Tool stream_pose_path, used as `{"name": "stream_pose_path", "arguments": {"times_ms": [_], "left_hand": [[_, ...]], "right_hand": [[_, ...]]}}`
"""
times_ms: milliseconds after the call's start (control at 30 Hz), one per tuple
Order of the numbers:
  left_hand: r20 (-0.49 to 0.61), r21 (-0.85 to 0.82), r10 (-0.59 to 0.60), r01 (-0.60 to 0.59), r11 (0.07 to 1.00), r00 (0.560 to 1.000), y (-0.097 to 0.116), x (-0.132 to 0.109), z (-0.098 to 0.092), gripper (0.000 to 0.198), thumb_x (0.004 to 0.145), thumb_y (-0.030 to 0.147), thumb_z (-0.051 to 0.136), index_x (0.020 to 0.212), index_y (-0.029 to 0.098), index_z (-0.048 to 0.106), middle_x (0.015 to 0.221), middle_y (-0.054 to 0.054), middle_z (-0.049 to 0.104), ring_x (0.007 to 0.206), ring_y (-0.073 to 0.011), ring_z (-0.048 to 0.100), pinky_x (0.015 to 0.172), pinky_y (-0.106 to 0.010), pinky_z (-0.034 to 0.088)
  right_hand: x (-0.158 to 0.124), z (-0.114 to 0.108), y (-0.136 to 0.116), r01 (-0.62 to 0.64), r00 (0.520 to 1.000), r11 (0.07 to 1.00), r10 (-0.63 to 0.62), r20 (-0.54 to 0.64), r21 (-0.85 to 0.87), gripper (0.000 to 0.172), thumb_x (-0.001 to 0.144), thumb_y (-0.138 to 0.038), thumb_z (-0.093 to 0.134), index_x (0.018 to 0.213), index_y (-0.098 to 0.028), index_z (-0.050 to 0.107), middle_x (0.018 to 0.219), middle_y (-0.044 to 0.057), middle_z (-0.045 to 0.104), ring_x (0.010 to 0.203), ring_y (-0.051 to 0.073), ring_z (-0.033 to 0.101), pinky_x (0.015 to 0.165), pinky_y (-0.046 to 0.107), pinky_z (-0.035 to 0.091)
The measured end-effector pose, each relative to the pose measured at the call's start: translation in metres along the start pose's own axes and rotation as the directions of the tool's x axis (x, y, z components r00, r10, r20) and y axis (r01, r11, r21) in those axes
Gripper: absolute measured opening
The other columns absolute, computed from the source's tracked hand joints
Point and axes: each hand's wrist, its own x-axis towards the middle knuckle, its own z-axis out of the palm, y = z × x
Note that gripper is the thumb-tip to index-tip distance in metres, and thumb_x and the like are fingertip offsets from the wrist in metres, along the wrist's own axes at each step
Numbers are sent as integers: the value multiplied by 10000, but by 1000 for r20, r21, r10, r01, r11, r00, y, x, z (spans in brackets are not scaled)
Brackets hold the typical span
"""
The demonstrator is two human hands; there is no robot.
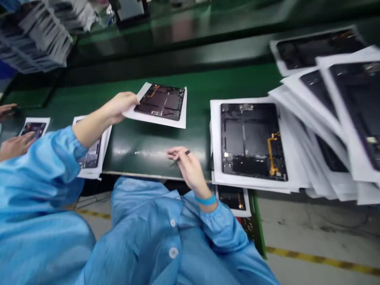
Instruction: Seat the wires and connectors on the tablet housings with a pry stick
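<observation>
Nine black tablet panels (252,142) with orange ribbon cables showed around the green workbench (142,136), each on a white sheet; five lay fanned at right. My left hand (118,107) was clamped on one sheet (183,113), holding its panel above the bench. My right hand (187,168) pinched one thin dark stylus (182,156).

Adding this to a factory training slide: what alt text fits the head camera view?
A person's left hand holds a white sheet bearing a black tablet housing with an orange flex cable. The right hand grips a slim dark tool above a green workbench. More housings on white sheets lie overlapping at right.
</observation>
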Motion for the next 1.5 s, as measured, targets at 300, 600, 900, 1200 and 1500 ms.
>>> {"name": "stream_pose_path", "arguments": {"times_ms": [300,600,900,1200,1500], "left_hand": [[7,126,-100,99,987,995,-89,-205,8,904,840,328,687,1708,221,459,964,-35,729,882,-265,721,935,-405,636],[-30,597,370,-280,752,929,-118,-197,21,533,1082,368,529,1586,276,678,1695,-130,580,1566,-403,499,1385,-615,375],[-2,527,291,-246,813,957,-120,-208,21,576,1094,303,519,1646,436,614,1779,24,530,1734,-374,356,1350,-639,393],[-3,563,258,-212,799,966,-106,-216,20,476,1115,302,511,1544,396,693,1647,10,673,1644,-413,472,1344,-743,270],[-36,683,312,-205,701,949,-98,-159,23,526,1083,294,470,1568,246,665,1018,-92,805,1090,-366,686,1061,-572,453]], "right_hand": [[-21,-7,-3,119,922,983,-161,-352,-139,537,1033,-751,741,877,-243,658,843,-36,656,713,108,610,713,256,515],[-4,-2,-10,120,979,826,-192,-74,-551,596,1167,-744,456,1008,-247,743,856,2,767,857,168,760,887,355,573],[-5,-2,-8,119,970,796,-220,-100,-594,593,1178,-738,431,998,-258,728,879,12,771,846,184,781,875,390,608],[5,8,-17,145,988,812,-151,36,-566,497,1183,-668,512,1040,-245,731,939,5,761,879,156,791,864,332,618],[13,17,-15,93,994,846,-108,2,-525,502,1172,-685,524,1027,-238,698,860,-3,762,800,137,757,788,286,614]]}}
